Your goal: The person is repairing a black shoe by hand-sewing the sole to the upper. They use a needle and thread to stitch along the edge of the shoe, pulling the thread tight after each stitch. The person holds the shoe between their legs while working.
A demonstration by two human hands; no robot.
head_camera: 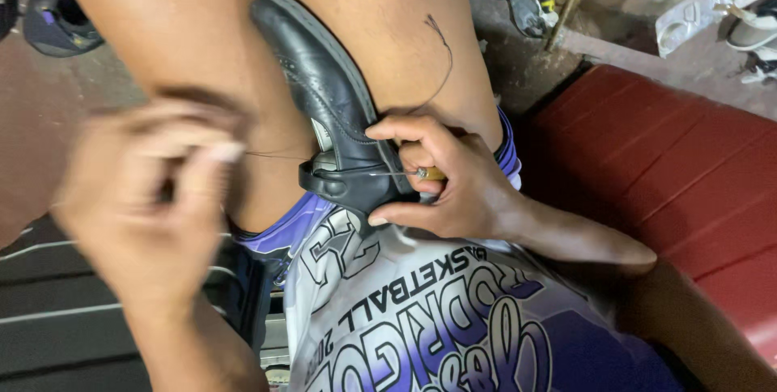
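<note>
Stitching pose: a black shoe (336, 109) is wedged sole-outward between the person's bare knees, which act as a vise and leave both hands free. The right hand (441, 182), just beside the heel, closes finger and thumb on an awl (425, 173) whose thin shaft lies across the shoe's back edge. The left hand (154, 190), blurred and well apart on the opposite side, pinches a dark thread (275, 154) drawn taut from the heel; a loose thread end curls over the knee above the right hand.
</note>
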